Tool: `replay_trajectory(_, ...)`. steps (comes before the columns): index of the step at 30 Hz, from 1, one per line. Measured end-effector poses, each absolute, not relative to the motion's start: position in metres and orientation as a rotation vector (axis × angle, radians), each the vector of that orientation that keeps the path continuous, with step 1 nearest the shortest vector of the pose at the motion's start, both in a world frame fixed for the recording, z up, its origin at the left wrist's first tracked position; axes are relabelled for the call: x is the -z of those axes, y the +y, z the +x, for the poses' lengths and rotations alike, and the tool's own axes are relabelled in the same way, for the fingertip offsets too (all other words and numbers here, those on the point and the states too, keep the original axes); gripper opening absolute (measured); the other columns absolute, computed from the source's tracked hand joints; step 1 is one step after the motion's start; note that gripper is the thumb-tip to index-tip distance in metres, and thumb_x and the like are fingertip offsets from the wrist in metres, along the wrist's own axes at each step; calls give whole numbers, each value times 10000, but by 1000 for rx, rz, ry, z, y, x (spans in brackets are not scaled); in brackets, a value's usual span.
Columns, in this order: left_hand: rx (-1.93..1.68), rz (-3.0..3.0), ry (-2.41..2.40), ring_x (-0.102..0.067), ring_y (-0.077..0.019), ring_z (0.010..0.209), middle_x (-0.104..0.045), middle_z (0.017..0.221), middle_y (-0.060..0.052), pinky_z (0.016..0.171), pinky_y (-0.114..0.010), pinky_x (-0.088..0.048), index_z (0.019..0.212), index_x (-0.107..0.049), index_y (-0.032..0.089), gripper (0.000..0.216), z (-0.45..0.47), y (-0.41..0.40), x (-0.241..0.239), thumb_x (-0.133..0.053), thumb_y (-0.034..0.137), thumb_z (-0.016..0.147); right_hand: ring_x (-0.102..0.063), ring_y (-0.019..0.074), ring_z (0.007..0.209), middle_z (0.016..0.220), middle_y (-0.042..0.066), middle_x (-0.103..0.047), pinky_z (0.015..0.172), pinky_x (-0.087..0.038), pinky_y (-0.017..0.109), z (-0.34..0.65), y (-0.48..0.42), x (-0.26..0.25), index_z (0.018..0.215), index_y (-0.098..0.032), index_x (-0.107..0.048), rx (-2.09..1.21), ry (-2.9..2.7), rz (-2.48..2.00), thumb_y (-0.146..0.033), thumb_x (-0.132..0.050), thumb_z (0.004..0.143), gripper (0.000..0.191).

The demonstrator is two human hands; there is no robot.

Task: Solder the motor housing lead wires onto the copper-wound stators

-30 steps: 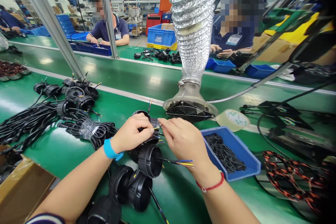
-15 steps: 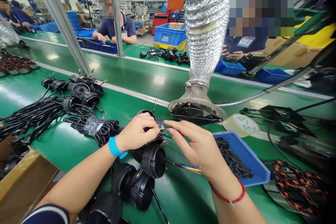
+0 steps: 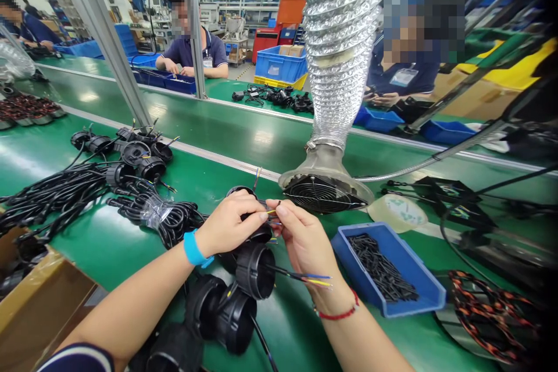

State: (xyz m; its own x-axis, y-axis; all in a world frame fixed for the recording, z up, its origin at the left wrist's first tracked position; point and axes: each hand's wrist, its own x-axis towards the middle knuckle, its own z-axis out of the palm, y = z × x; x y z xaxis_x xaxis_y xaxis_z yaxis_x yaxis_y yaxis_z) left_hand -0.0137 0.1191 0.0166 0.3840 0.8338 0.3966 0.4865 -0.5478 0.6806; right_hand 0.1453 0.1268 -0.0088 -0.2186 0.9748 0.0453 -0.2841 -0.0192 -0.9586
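My left hand (image 3: 229, 225) is closed around a black round plastic housing (image 3: 257, 235) from which thin coloured wires stick out. My right hand (image 3: 305, 238) pinches one of those wire ends (image 3: 274, 211) between thumb and forefinger, right next to the left fingertips. Below the hands lie more black round housings (image 3: 253, 270) on cables, one with blue and yellow wire ends (image 3: 316, 279) pointing right. A blue tray (image 3: 418, 293) of short black tube pieces sits just right of my right hand.
Bundled black cables with housings (image 3: 131, 157) lie at left on the green bench. A silver fume duct with a fan grille (image 3: 325, 192) stands behind the hands, a tape roll (image 3: 396, 209) beside it. A cardboard box (image 3: 35, 302) is at lower left. Other workers sit across the conveyor.
My right hand has drawn in toward the left hand and closed its fingertips on a wire end; earlier its fingers were stretched out. The left hand has stayed on the housing.
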Motion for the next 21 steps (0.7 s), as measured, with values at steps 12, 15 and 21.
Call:
replay_trajectory(12, -1026, 2173, 1129, -471, -143, 694, -593, 665, -15, 715, -288, -371, 706, -626, 153, 259, -14, 119, -17, -466, 205, 902, -507, 92, 607, 720, 3, -652, 507, -374, 202, 137, 123, 4, 831, -233, -747, -1657, -785, -821, -427, -777, 637, 276)
replay_trajectory(15, -1035, 2173, 1127, -461, -140, 685, -581, 652, -11, 713, -288, -367, 684, -607, 153, 267, -14, 119, -17, -463, 205, 902, -505, 96, 586, 695, 1, -640, 512, -387, 216, 140, 125, 5, 828, -227, -740, -1582, -902, -885, -454, -735, 677, 272)
replay_trajectory(21, -1024, 2154, 1151, -450, -142, 676, -539, 609, -3, 686, -284, -355, 612, -548, 160, 287, -14, 119, -18, -470, 203, 885, -588, 158, 749, 808, 30, -665, 698, -455, 296, 167, 134, -7, 842, -210, -695, -703, -1806, -1010, -268, -599, 839, 112)
